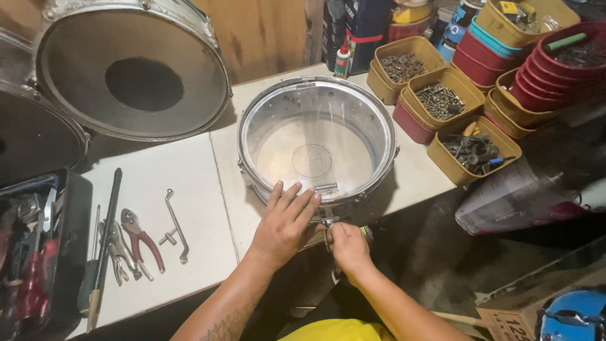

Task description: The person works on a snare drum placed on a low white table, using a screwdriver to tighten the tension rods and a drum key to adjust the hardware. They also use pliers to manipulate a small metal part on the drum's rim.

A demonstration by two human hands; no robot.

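Note:
A chrome snare drum shell (379,120) lies flat on the white bench, open side up, with a clear skin at its bottom. My left hand (284,224) rests flat on the drum's near rim, fingers spread. My right hand (347,246) is closed on a small tool with a green and yellow tip at the metal fitting (328,189) on the drum's near side. The tool is mostly hidden by my fingers.
A large bass drum (132,69) leans at the back left. Red-handled pliers (144,241), a long screwdriver (104,246) and a metal drum key (175,224) lie on the bench (170,170). A black toolbox (38,246) sits far left. Yellow trays of screws (442,101) and stacked red bowls (555,69) stand right.

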